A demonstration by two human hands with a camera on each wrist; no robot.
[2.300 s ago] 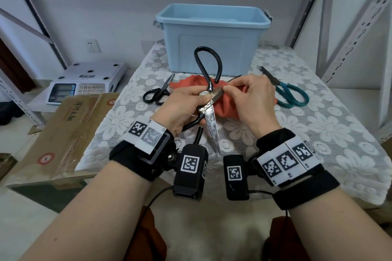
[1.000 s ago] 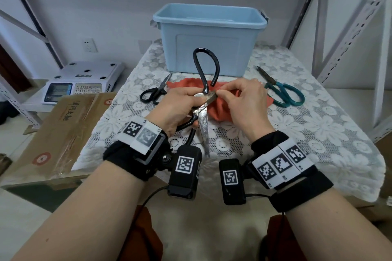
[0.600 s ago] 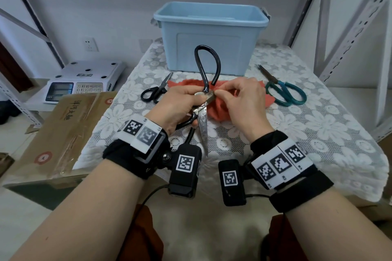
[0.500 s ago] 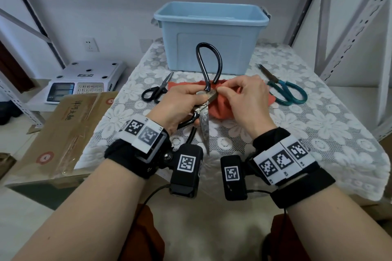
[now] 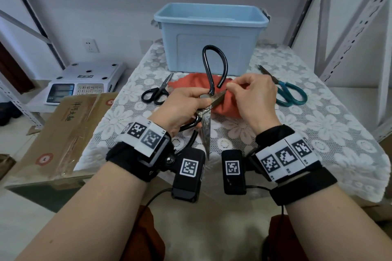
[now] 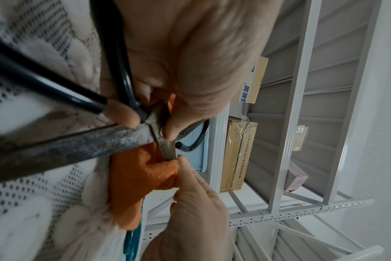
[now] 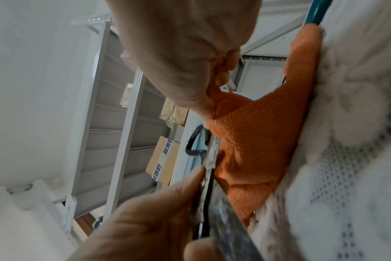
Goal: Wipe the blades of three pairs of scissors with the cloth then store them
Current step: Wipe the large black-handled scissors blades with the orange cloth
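A person's two bare hands work over a table [image 5: 318, 125] covered in white floral lace. The left hand [image 5: 180, 108] grips a large pair of old iron scissors [image 5: 206, 127] near the pivot, fingers curled round the lower handle and thumb pressed beside the rivet. The scissors are spread open: one dull, spotted blade points down toward the person, the other blade angles up to the right, and one long black loop handle stands upright above the hands. The right hand [image 5: 252, 99] pinches a fold of orange cloth [image 5: 224, 108] between thumb and fingertips around the tip of that upper blade; the rest of the cloth lies bunched on the table beneath both hands. In the left wrist view the cloth [image 6: 143, 176] wraps the blade end, though the exact contact is partly hidden by fingers. A small pair of black-handled scissors [image 5: 157, 93] lies on the lace to the left, well apart from the cloth. A pair of teal-handled scissors [image 5: 288, 95] lies to the right, near the right hand. A light blue plastic bin [image 5: 212, 36], open-topped, stands at the far edge of the table behind the cloth
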